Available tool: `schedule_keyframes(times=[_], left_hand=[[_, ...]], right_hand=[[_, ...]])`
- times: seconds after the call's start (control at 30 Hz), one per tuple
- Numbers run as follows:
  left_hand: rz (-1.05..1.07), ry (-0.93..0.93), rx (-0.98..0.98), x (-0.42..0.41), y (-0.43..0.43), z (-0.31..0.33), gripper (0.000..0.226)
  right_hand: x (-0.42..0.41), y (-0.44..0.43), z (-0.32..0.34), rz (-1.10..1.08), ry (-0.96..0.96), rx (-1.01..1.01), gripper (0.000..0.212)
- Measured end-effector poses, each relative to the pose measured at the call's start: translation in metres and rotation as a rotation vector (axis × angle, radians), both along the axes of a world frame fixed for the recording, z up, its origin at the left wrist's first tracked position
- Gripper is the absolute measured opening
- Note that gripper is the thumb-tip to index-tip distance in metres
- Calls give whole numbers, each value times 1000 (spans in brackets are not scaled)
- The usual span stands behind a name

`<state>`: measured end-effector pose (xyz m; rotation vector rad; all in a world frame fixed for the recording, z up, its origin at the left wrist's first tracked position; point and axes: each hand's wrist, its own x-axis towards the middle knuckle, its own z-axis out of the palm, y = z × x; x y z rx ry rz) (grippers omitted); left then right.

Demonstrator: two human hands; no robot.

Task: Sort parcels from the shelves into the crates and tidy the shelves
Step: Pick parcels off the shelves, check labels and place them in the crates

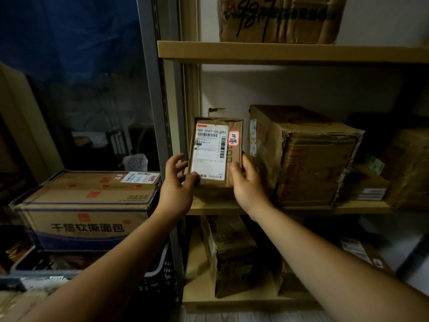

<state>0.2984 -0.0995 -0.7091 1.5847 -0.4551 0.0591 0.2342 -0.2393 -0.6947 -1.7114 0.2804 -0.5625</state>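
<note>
A small brown cardboard parcel (216,149) with a white shipping label and a small red-edged sticker stands upright at the left end of the middle shelf (348,206). My left hand (177,182) grips its lower left edge, thumb on the label. Along its right edge my right hand (247,182) holds it with the thumb on the front. A dark plastic crate (160,270) sits low on the left, outside the shelf unit, with a large printed carton (88,205) resting on top of it.
A battered bigger box (306,156) stands right beside the held parcel, with more parcels (408,168) further right. The upper shelf (290,52) carries a box with handwritten numbers (278,17). Boxes (232,254) fill the lower shelf. A grey metal upright (160,112) borders the shelf's left side.
</note>
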Motion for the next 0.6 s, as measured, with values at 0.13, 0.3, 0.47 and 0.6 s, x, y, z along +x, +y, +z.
schedule_keyframes(times=[0.13, 0.3, 0.47, 0.6], left_hand=[[32, -70, 140, 5, -10, 13, 33], [-44, -73, 330, 20, -17, 16, 64], [-32, -13, 456, 24, -24, 23, 89], [123, -205, 673, 14, -32, 34, 87]], right_hand=[[6, 0, 4, -14, 31, -40, 59], [23, -4, 2, -16, 186, -77, 61], [22, -10, 3, -7, 300, -180, 72], [8, -18, 11, -22, 189, -211, 68]])
